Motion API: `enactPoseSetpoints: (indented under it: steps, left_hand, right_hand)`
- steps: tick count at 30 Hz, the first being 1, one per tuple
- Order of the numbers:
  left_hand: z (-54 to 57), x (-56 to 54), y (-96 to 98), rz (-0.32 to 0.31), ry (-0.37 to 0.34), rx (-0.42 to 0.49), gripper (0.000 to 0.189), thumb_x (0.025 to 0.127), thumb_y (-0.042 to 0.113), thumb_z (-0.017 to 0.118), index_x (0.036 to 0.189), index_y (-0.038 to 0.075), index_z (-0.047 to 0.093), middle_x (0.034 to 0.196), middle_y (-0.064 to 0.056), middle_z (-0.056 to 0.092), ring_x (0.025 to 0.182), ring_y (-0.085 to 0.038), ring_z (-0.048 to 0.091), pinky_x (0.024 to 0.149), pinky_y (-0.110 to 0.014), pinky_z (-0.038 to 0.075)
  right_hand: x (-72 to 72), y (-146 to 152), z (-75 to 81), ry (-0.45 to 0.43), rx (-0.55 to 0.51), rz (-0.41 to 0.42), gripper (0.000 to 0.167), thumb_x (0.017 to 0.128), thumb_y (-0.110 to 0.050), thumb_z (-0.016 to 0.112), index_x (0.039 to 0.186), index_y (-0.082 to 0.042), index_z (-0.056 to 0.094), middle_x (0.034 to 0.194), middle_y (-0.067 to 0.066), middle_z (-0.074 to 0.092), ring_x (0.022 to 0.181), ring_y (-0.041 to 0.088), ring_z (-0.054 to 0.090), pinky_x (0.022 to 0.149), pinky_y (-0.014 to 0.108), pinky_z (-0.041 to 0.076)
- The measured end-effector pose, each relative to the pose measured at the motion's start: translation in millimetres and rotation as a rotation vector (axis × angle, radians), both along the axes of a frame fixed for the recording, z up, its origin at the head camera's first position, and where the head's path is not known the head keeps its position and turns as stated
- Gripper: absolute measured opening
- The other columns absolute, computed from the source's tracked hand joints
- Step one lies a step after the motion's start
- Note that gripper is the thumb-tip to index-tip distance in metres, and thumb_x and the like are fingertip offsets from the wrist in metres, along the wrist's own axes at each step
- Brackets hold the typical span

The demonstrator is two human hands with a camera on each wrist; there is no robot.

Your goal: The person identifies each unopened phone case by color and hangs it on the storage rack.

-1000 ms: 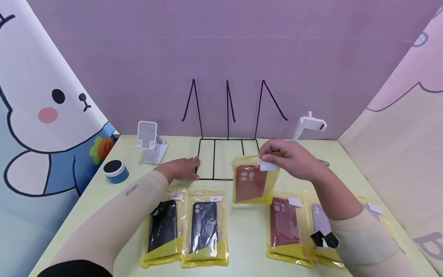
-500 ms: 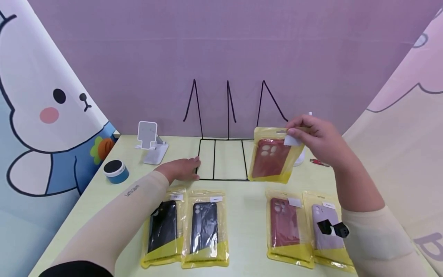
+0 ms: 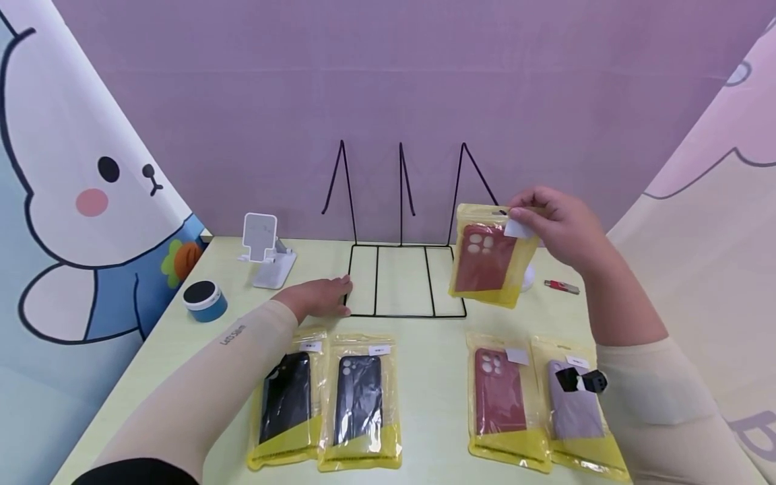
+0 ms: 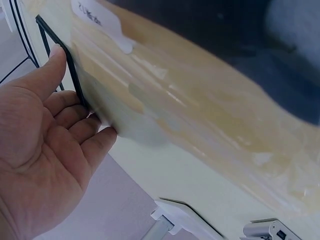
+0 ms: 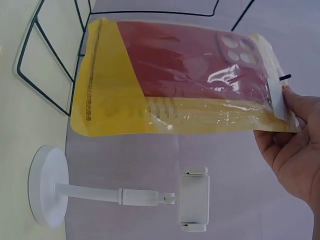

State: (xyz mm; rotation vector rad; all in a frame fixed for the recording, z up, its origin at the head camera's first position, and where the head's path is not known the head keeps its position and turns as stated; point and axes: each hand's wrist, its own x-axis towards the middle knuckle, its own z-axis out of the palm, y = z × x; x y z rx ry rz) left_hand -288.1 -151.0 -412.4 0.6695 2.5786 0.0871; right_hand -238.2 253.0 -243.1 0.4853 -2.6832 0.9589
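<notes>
A black wire rack [image 3: 400,315] with upright arms stands on the table. My left hand [image 3: 318,297] rests at the left side of its base, thumb and loosely bent fingers [image 4: 62,107] against the wire. High at the rack's right arm, my right hand [image 3: 560,225] pinches the top corner of a yellow zip bag [image 3: 494,256] by its white label. Inside shows a red phone case [image 3: 485,259] with camera holes. In the right wrist view, the arm's dark tip [image 5: 285,77] pokes out near the bag's top edge, beside the thumb.
Bagged black cases [image 3: 359,397] lie at front left; a bagged red case [image 3: 500,394] and a lilac one [image 3: 576,404] at front right. Around the rack are a white phone stand [image 3: 262,242], a blue jar [image 3: 206,303], a red USB stick [image 3: 561,287] and a white round-based holder [image 5: 47,187].
My right hand has carried the bagged red case up and to the right, from over the rack's base to its right arm. My left hand has stayed at the base.
</notes>
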Motion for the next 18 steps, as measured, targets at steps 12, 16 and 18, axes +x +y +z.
enactPoseSetpoints:
  steps: [12, 16, 18]
  left_hand:
    - [-2.1, -0.7, -0.4, 0.012, -0.006, -0.004, 0.073, 0.101, 0.039, 0.052, 0.156, 0.003, 0.02, 0.164, -0.017, 0.01, 0.15, -0.034, 0.016, 0.123, -0.046, 0.019]
    - [-1.0, -0.4, 0.7, -0.002, 0.001, 0.006, 0.072, 0.101, 0.037, 0.053, 0.155, 0.002, 0.021, 0.164, -0.018, 0.011, 0.15, -0.035, 0.017, 0.123, -0.047, 0.019]
    - [-1.0, -0.2, 1.4, -0.009, 0.003, 0.012, 0.072, 0.101, 0.037, 0.053, 0.155, 0.001, 0.022, 0.163, -0.019, 0.011, 0.15, -0.035, 0.018, 0.123, -0.047, 0.019]
  right_hand:
    - [-21.6, -13, 13.2, -0.039, 0.143, -0.058, 0.039, 0.099, -0.05, 0.05, 0.115, -0.016, 0.062, 0.117, 0.012, 0.067, 0.117, 0.036, 0.058, 0.09, 0.056, 0.046]
    - [-33.5, -17, 18.0, -0.062, 0.186, -0.079, 0.038, 0.1, -0.047, 0.049, 0.116, -0.015, 0.061, 0.118, 0.013, 0.067, 0.115, 0.035, 0.058, 0.091, 0.056, 0.047]
    - [-40.8, -19, 20.1, -0.081, 0.194, -0.082, 0.037, 0.101, -0.045, 0.049, 0.116, -0.013, 0.061, 0.118, 0.014, 0.066, 0.112, 0.035, 0.057, 0.09, 0.055, 0.047]
